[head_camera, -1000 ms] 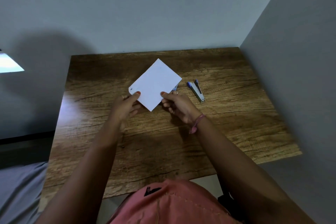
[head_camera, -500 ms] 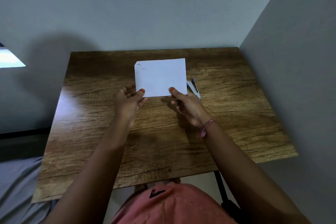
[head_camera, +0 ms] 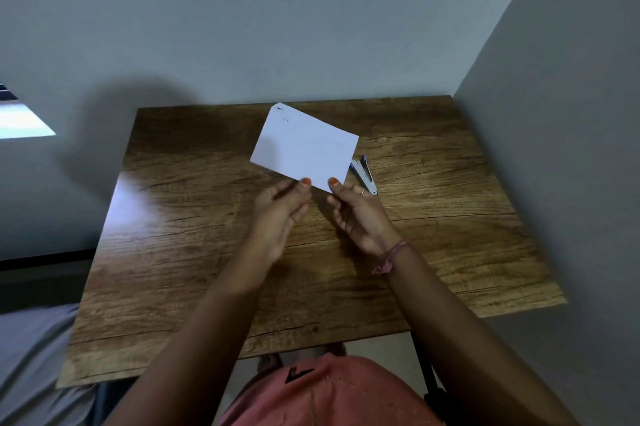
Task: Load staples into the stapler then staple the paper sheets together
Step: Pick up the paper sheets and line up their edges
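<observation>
The white paper sheets (head_camera: 304, 146) are held up above the wooden table (head_camera: 194, 252), tilted with the left side higher. A small dark mark, maybe a staple, shows at their upper left corner. My left hand (head_camera: 282, 214) pinches the lower edge with the thumb on top. My right hand (head_camera: 356, 214) pinches the lower right corner beside it. A small blue and silver stapler (head_camera: 365, 175) lies on the table just right of the sheets, partly hidden behind the paper and my right fingers.
Grey walls stand close behind the table and along its right side. A bright window patch (head_camera: 24, 119) shows at the far left. My lap in pink cloth (head_camera: 322, 394) is below the table's near edge.
The sheets have been turned clockwise from a diamond, through level, to a tilt with the right side lower. Both hands have moved closer together along the lower edge.
</observation>
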